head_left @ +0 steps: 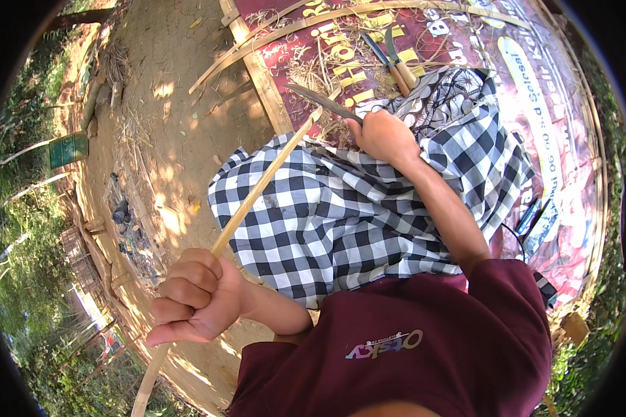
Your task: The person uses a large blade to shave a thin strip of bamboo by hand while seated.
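Observation:
My left hand (198,295) is closed in a fist around a long, pale wooden strip (261,184), which looks like bamboo. The strip slants up and right across my lap, and its lower end runs past the fist toward the bottom edge. My right hand (386,135) grips a knife (323,101) whose dark blade points left; the fist hides its handle. Near the strip's far end the blade crosses it and appears to touch. Under both lies a black-and-white checkered cloth (341,208) spread over my legs.
Two knives with wooden handles (402,78) lie ahead on a printed maroon sheet (466,55), among curly shavings (313,69). Long strips (368,10) and a wooden edge beam (257,69) border the sheet. Bare ground (181,90) lies below left. A blue object (528,217) rests at right.

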The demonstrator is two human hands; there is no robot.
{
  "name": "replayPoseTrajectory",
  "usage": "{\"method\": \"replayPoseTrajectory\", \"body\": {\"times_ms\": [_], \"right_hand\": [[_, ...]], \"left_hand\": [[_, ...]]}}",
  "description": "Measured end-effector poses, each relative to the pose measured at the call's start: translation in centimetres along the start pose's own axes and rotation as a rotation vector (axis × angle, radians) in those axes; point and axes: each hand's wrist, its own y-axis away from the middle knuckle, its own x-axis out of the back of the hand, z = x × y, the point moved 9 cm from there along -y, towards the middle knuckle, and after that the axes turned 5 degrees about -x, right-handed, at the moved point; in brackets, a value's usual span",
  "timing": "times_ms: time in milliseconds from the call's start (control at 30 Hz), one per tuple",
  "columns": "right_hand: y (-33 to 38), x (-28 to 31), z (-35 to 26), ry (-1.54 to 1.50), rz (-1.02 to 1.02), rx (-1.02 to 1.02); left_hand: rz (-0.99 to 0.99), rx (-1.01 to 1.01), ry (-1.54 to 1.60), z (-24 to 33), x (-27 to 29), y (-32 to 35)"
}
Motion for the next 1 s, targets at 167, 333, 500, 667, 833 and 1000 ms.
{"method": "replayPoseTrajectory", "body": {"times_ms": [167, 333, 500, 667, 833, 1000], "right_hand": [[4.2, 0.6, -2.4, -0.242, -0.077, 0.186], [6.3, 1.4, -4.1, -0.519, -0.225, 0.187], [9.0, 3.0, -6.1, -0.594, -0.259, 0.294], [7.8, 1.5, -4.1, -0.555, -0.165, 0.146], [7.5, 1.2, -4.9, -0.655, -0.250, 0.170], [9.1, 1.8, -6.5, -0.697, -0.183, 0.289]], "left_hand": [[-0.040, -0.028, 0.005, -0.1, -0.9, 0.1], [-0.060, -0.033, 0.015, -0.2, -1.6, -0.4], [-0.220, 0.028, 0.024, -0.4, -3.3, 0.0], [-0.261, 0.007, 0.038, -0.6, -4.8, 0.3], [-0.221, -0.005, 0.059, -0.3, -4.0, 0.3], [-0.220, 0.015, 0.031, -0.6, -4.0, 0.3]]}}
